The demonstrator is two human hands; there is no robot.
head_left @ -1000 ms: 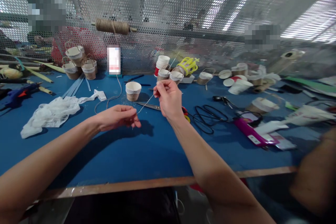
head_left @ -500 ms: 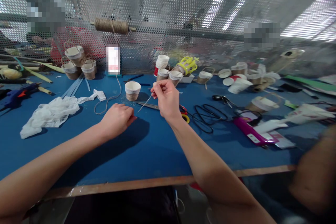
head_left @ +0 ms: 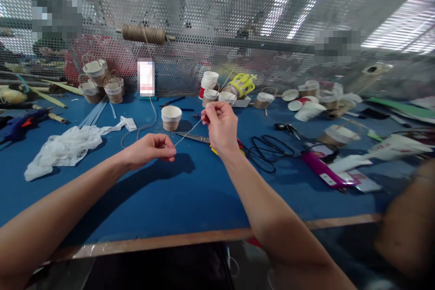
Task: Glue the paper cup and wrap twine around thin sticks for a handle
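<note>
A short length of twine (head_left: pixel 189 132) stretches slantwise between my two hands above the blue table. My left hand (head_left: pixel 152 148) pinches its lower end, and my right hand (head_left: pixel 222 126) pinches the upper end, with a wisp of twine sticking up past the fingers. Just behind the twine stands a small cup (head_left: pixel 171 118) with a white rim and a brown wrapped lower part. Scissors (head_left: pixel 197 138) with red and yellow handles lie under my right hand, which partly hides them. Fingertips cover the twine's ends.
White fabric (head_left: pixel 64 152) and a blue glue gun (head_left: pixel 25 123) lie left. A twine spool (head_left: pixel 144 35) hangs on the mesh; a phone (head_left: pixel 146 77) stands below. Right are a black cable (head_left: pixel 272 152), keys (head_left: pixel 288 129) and a magenta device (head_left: pixel 324 170). Another person's arm is at far right.
My left hand has turned, so its pinching fingers now show. My right hand has shifted slightly right and the twine looks more tightly drawn.
</note>
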